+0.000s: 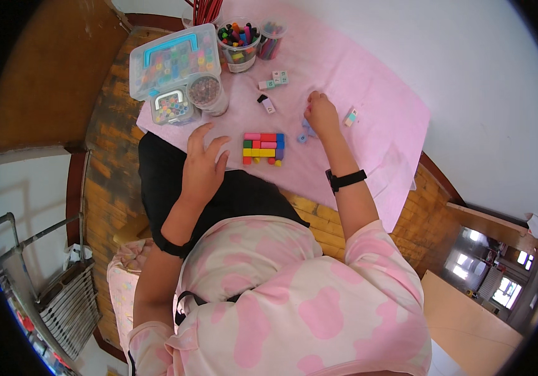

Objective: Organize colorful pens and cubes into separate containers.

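On the pink cloth (231, 117) lies a flat cluster of coloured blocks (259, 149), red, pink, yellow, green, blue and purple, fitted edge to edge. My left hand (207, 162) hovers left of it, fingers spread, holding nothing. Right of the cluster, my right hand (319, 110) is lowered to the cloth with its fingers curled; whether they hold anything is hidden. Small light-blue pieces (302, 137) lie by its wrist, partly covered. A numbered white-and-green block (351, 117) rests to its right. Left of it are more numbered blocks (280, 77) and a white numbered piece with a black part (266, 104).
At the back left stand a clear plastic case with a blue handle (175, 61), a smaller clear box of beads (172, 108), a cup of brown bits (207, 94), a tub of markers (238, 44) and a cup of pens (272, 40). A white wall borders the cloth's far side.
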Demonstrator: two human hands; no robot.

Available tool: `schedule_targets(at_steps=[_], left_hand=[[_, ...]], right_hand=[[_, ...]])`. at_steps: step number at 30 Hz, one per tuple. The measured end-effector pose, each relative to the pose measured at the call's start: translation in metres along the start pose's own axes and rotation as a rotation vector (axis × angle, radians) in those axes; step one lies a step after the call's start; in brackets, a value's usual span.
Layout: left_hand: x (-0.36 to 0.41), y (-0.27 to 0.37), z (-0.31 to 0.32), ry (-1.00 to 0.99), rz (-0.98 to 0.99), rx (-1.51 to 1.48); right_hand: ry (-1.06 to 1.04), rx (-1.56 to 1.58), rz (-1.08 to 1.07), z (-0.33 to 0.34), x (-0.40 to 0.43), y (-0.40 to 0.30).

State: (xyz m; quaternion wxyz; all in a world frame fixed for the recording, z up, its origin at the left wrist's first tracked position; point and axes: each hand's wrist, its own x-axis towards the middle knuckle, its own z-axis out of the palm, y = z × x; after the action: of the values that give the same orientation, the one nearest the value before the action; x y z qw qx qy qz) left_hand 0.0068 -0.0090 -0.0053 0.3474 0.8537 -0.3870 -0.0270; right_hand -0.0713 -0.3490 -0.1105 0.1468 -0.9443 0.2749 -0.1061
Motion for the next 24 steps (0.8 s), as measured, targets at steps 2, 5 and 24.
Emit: schedule_targets(at_steps=[2, 5, 24], left_hand=[[0.002, 0.006, 0.0, -0.007, 0.037, -0.036], [0.0, 0.007, -0.009, -0.015, 0.048, -0.102], [0.013, 0.014, 0.028, -0.36, 0.055, -0.408]], right_hand=[[-0.021, -0.047, -0.06, -0.004, 0.002, 0.001], [0.042, 0.275, -0.248, -0.026, -0.02, -0.046], [0.076, 0.47, -0.127, -0.026, -0.147, -0.052]])
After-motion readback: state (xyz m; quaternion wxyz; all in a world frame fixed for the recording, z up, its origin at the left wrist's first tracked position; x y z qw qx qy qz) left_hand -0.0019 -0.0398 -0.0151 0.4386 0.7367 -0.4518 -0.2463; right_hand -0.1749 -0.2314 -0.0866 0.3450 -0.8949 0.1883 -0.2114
